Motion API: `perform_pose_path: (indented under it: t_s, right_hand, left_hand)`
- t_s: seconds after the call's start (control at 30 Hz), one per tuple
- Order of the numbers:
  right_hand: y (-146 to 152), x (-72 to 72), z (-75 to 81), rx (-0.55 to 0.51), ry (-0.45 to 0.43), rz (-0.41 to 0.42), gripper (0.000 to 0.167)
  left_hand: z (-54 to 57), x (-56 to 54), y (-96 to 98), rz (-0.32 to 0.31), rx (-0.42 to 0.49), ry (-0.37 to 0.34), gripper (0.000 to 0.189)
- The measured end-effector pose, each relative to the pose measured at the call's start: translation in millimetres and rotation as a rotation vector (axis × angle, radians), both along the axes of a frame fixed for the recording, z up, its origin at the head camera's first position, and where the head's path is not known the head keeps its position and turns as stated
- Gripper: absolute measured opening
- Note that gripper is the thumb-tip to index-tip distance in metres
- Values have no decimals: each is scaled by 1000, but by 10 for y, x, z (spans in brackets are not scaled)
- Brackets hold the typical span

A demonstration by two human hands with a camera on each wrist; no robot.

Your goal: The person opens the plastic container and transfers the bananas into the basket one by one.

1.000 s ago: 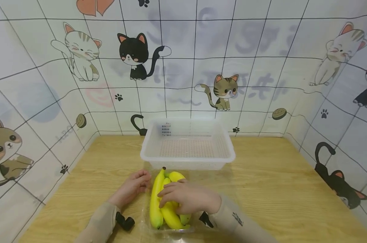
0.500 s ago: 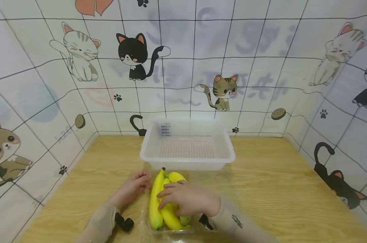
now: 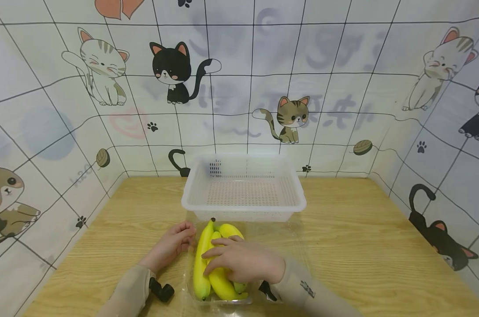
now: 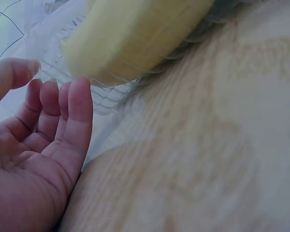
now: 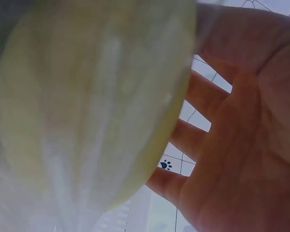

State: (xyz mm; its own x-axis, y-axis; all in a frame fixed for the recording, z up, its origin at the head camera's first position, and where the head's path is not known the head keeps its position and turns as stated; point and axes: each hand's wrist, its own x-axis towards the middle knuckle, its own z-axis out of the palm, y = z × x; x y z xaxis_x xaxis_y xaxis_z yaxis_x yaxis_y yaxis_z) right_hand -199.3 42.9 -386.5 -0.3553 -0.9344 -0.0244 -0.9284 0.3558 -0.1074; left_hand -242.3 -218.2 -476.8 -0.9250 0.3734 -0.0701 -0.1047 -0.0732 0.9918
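Several yellow bananas point(image 3: 201, 268) lie in a clear plastic tray point(image 3: 239, 302) at the front of the table. Over them lies my right hand point(image 3: 245, 259), its fingers spread and gently bent across the fruit. In the right wrist view a large blurred banana point(image 5: 101, 106) hides the fingertips of the right hand point(image 5: 251, 130). At the tray's left side rests my left hand point(image 3: 176, 243), fingers loosely bent. The left wrist view shows the left hand point(image 4: 48, 135) with fingertips close to the tray's ribbed wall point(image 4: 108, 99), no banana in it; whether they touch is unclear.
A white perforated plastic basket point(image 3: 243, 213) stands behind the tray, against the back wall. Clear plastic point(image 3: 279, 233) spreads right of the bananas over the wooden table point(image 3: 362, 246). Cat-patterned walls point(image 3: 231, 97) close in the back and both sides.
The head view has shifted slightly. Both hands, the bananas and the basket keep their places relative to each other.
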Motion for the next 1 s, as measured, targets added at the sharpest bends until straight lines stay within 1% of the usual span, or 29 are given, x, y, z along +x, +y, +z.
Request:
perform_pose_path:
  t_s: [0.17,0.33,0.5,0.63,0.83,1.0]
  right_hand:
    - [-14,24,-7,-7,-3,-7,56]
    - [-19,30,-25,-9,13,-5,55]
    - [-22,13,-49,-24,3,4,53]
    - [-23,1,-65,-42,8,9,52]
    - [-25,-2,-75,-61,26,-3,52]
    - [-21,3,-80,-75,26,-16,52]
  left_hand:
    - [-7,-7,4,-9,15,13,9]
    - [-5,0,8,4,-4,-2,10]
    - [3,8,-5,13,-12,-5,11]
    - [1,13,-20,-3,-10,5,11]
    - [3,21,-28,-41,-7,31,11]
    - [-1,15,-15,-50,1,46,10]
